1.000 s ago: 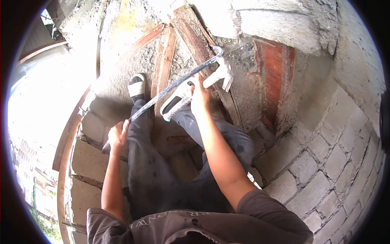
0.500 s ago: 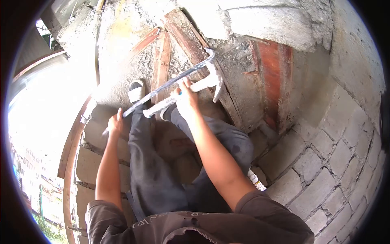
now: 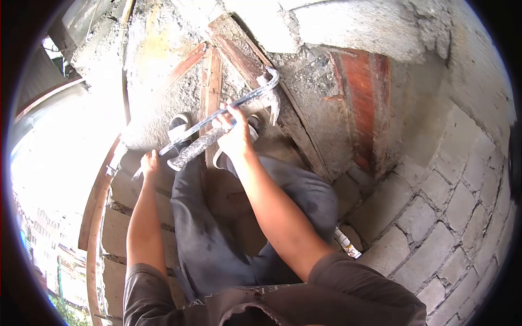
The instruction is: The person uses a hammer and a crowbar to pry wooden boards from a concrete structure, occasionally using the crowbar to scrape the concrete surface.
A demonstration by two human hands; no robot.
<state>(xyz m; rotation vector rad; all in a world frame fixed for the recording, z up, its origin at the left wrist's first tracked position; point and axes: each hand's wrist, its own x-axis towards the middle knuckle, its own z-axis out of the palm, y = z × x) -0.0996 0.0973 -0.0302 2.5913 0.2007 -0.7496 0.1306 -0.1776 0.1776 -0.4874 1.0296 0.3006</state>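
Left hand (image 3: 150, 162) grips bar (image 3: 250, 96) near its straight end, likely for steadiness. Right hand (image 3: 235, 137) clasps hammer (image 3: 192, 152); bar contact unclear.

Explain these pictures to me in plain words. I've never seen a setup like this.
There is no machine here: a person works with two bare hands. The one camera is worn on the person's head and looks forward and down, so you see their own arms and legs from above.

The left hand grips a long metal bar near its lower end; the bar's far end is hooked. The right hand holds a hammer by the handle, just under the bar in the view. Whether that hand also touches the bar is hard to tell.

Beyond the feet, boards lie on a rough, grey surface. At the picture's right are a reddish board and grey blocks.
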